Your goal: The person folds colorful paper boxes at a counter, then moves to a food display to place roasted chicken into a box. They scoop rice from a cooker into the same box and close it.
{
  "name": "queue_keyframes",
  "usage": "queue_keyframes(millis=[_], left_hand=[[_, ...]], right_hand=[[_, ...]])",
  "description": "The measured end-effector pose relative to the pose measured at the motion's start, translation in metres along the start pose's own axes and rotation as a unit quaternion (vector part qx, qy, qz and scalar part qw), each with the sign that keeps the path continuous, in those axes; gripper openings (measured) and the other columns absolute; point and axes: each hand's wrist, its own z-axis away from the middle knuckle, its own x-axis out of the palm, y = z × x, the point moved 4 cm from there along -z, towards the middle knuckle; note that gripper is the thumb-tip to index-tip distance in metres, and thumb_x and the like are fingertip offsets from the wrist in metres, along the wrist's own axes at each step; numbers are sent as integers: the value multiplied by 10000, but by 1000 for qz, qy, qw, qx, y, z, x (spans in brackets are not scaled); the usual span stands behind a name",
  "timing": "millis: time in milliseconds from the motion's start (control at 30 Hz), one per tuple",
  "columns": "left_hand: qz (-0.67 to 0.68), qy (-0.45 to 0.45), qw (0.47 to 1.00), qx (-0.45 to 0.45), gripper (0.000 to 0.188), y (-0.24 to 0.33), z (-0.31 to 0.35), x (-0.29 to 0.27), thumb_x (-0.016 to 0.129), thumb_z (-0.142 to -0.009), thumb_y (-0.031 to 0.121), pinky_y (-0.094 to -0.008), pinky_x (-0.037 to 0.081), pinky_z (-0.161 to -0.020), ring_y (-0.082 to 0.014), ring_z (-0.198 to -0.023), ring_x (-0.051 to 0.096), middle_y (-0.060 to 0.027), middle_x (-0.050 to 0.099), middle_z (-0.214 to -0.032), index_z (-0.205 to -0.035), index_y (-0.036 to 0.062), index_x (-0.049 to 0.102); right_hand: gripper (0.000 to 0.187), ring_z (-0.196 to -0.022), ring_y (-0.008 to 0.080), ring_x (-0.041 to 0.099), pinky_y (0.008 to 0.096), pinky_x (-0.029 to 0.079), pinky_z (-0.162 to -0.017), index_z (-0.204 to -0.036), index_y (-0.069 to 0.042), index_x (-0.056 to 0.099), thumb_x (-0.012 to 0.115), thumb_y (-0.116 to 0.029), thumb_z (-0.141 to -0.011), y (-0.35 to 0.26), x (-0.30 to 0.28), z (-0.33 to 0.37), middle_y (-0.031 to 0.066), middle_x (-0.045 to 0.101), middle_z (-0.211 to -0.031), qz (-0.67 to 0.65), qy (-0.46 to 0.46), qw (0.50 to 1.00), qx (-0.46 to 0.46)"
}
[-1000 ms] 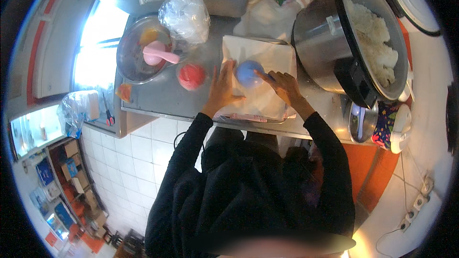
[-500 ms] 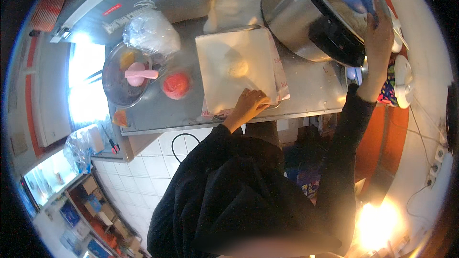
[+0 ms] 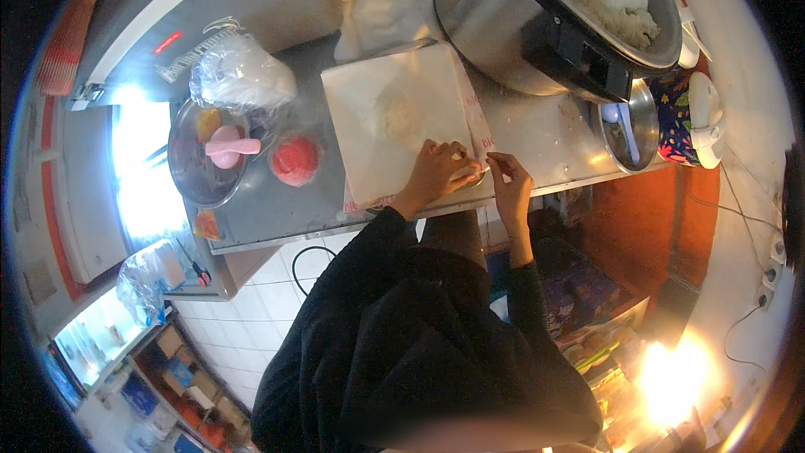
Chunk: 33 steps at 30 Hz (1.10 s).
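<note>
A small mound of white rice (image 3: 397,116) lies on the top sheet of a stack of wrapping paper (image 3: 356,151). My left hand (image 3: 436,172) rests at the stack's near right corner, its fingers curled in on the paper edge. Just right of it, beside the paper, my right hand (image 3: 511,184) has thumb and forefinger pinched together; anything between them is too small to make out. A blue scoop (image 3: 626,130) rests in a metal bowl (image 3: 651,130) of liquid, right of the large rice cooker (image 3: 511,33), which stands uncovered with rice inside.
To the left, a metal bowl (image 3: 180,172) holds a pink scoop (image 3: 228,147). A red wrapped bundle (image 3: 295,160) and a clear plastic bag (image 3: 239,75) are near it. A grey case (image 3: 260,13) stands at the back. The steel table's front edge (image 3: 293,239) runs before me.
My right hand has let go of the blue scoop, which now rests in the right metal bowl, and has come left beside the paper. My left hand stays at the paper's corner.
</note>
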Motion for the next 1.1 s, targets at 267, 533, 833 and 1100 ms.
queue_keyframes(millis=[267, 533, 833, 1100], left_hand=[[69, 11, 997, -28, 278, -8, 1, 10, 611, -877, 447, -436, 357, -783, -245, -944, 579, -33, 633, -974, -934, 201, 726], [-42, -38, 994, -96, 221, 9, -8, 17, 705, -797, 311, -428, 347, -877, -236, -918, 596, -49, 614, -953, -904, 122, 662], [385, 71, 858, -331, 164, -5, 17, -26, 712, -824, 53, -312, 534, -766, -156, -819, 665, -86, 653, -870, -913, 21, 577], [528, 86, 788, -305, 198, -7, 22, -46, 655, -901, 31, -288, 527, -854, -133, -924, 647, -102, 664, -956, -1077, -17, 577]], right_hand=[[178, -866, 155, 680, 278, 542, -822, -1034, 45, 649, 685, 17, -862, 53, 15, 11, 110, 701, -944, -56, -24, 998, 21], [141, -856, 153, 680, 279, 549, -806, -977, 43, 649, 703, -9, -858, 51, 15, 9, 101, 698, -926, -48, -24, 997, 53], [205, -781, 166, 685, 309, 536, -704, -948, 25, 695, 739, -154, -857, 9, 35, 12, 108, 724, -862, -182, -71, 974, 116], [269, -841, 181, 685, 305, 570, -771, -978, 77, 674, 711, -178, -897, 4, 56, 6, 126, 709, -929, -300, -118, 926, 198]])
